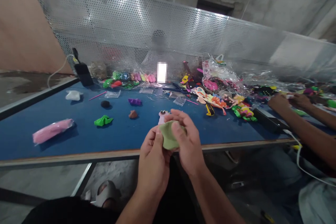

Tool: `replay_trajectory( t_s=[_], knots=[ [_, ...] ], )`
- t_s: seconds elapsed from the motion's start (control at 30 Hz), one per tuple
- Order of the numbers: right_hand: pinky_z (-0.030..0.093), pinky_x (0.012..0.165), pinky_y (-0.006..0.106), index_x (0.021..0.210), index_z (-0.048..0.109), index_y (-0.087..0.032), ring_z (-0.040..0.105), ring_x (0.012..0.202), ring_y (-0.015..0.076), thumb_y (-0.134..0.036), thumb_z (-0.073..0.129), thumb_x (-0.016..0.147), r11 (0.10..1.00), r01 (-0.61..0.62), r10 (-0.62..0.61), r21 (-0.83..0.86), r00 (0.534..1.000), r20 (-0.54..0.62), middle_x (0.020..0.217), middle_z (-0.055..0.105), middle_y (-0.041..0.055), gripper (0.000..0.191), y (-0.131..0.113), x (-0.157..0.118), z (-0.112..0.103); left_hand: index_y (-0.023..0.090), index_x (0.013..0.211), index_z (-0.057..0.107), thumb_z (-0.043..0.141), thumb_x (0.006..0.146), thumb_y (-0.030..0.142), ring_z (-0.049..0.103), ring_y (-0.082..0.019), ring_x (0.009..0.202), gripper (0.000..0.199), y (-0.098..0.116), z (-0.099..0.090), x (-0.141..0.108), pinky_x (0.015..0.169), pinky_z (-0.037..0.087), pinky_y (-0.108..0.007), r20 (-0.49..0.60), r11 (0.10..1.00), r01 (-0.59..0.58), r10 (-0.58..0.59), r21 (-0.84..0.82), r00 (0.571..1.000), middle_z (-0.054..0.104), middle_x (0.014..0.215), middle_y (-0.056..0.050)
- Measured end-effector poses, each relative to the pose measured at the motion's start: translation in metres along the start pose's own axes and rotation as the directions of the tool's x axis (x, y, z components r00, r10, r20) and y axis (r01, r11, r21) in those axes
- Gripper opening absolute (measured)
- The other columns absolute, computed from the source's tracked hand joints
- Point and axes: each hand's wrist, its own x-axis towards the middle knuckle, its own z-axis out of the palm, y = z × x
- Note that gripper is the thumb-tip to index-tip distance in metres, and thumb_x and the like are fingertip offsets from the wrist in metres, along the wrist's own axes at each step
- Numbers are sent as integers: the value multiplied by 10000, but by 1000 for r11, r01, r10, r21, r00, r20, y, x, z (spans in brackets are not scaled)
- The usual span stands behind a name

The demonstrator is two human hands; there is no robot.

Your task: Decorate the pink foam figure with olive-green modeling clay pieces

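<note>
A flattened, rounded piece of olive-green modelling clay (pixel 169 138) is held between both hands just over the table's front edge. My left hand (pixel 153 155) pinches its left side, with the thumb on top. On the other side, my right hand (pixel 190 143) grips the clay, its thumb pressed on the upper face and its fingers curled behind. Just beyond my hands, a pale lilac figure (pixel 161 119) with a dark eye on top is partly hidden by my fingers.
Clay lumps lie to the left: green (pixel 103 120), black (pixel 105 104), purple (pixel 134 102) and brown (pixel 133 114). A wrapped pink clay roll (pixel 52 131) rests near the front edge. A yellow cutter (pixel 210 110) lies beside a colourful pile. A co-worker's hands (pixel 279 105) are at the right.
</note>
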Motion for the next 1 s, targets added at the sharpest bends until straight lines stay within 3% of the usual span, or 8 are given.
replay_trajectory(
  t_s=[0.13,0.3,0.47,0.53,0.7,0.83,0.9,1.0],
  knots=[
    [542,913,309,1072,729,-228,705,1030,208,-309,640,943,966,99,-70,-238,989,130,1089,766,49,177,-6,-8,-8,183,999,712,694,864,477,695,-118,774,323,-1,-7,-4,700,556,-191,27,993,-102,101,62,995,748,919,-25],
    [573,865,302,1053,757,-254,733,979,207,-240,622,940,937,108,-103,-332,994,33,1069,783,30,177,-9,-8,-15,172,1064,718,837,746,314,735,-209,958,368,-3,-14,-2,868,564,-276,158,972,-108,75,209,985,780,992,-72],
    [578,885,335,1023,773,-274,739,964,219,-250,669,910,918,117,-144,-380,989,-43,1049,788,28,156,-10,-6,-34,162,1037,739,814,778,310,745,-195,903,307,-1,-17,6,820,577,-253,183,949,-140,90,283,979,792,959,-76],
    [601,843,339,1012,770,-256,734,965,222,-267,683,901,938,81,-129,-336,984,-123,1042,786,42,141,-11,-4,-44,159,1013,742,829,759,323,745,-190,856,315,3,-18,10,747,586,-236,142,931,-166,126,324,982,793,910,-67],
    [593,489,269,1038,744,-190,711,720,191,-360,760,833,999,-38,30,-19,944,-329,1002,764,84,267,-10,6,-63,171,994,761,862,708,330,712,-145,720,342,19,-19,20,654,578,-212,59,899,-216,210,380,976,773,809,-26],
    [603,658,279,1010,749,-186,677,751,144,-302,801,782,989,1,68,146,881,-468,948,741,41,261,-6,7,-54,191,961,777,847,728,325,695,-146,753,277,24,-13,17,681,577,-228,133,820,-364,341,442,931,764,902,-27],
    [587,773,316,1026,746,-183,683,819,162,-318,780,800,977,-31,115,211,909,-401,941,737,42,266,-5,2,-43,199,978,772,812,768,329,692,-163,782,251,21,-9,12,696,577,-250,227,740,-437,374,511,899,750,922,-32],
    [561,841,353,1111,712,-204,683,938,209,-415,718,854,932,-142,198,333,971,-138,1023,728,64,333,-6,-13,-29,223,1108,724,744,827,275,673,-176,827,287,12,-4,11,757,564,-292,401,534,-576,416,618,816,724,953,-41]
  ],
)
